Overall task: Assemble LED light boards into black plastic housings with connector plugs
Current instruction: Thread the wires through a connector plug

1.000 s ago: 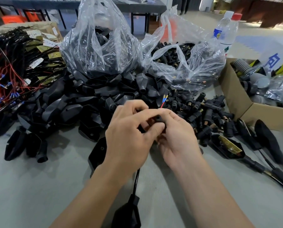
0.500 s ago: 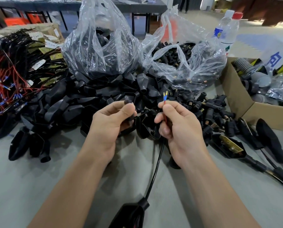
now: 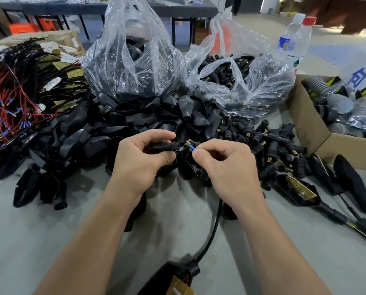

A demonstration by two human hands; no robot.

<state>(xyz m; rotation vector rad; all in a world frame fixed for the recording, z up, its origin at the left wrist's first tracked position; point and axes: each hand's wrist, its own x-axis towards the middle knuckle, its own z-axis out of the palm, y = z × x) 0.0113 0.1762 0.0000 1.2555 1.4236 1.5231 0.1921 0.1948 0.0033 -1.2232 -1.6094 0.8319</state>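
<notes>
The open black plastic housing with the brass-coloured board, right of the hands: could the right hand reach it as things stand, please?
Probably yes: the open black plastic housing lies uncovered, nothing on top, beside the right hand, but that hand pinches a blue-sleeved wire tip and must release it.

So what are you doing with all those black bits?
A person is putting a light together. The left hand holds a black plug, and the right hand pinches a blue wire beside the plug's end. The cable runs down to a housing with a board inside. More housings sit in a pile behind.
</notes>
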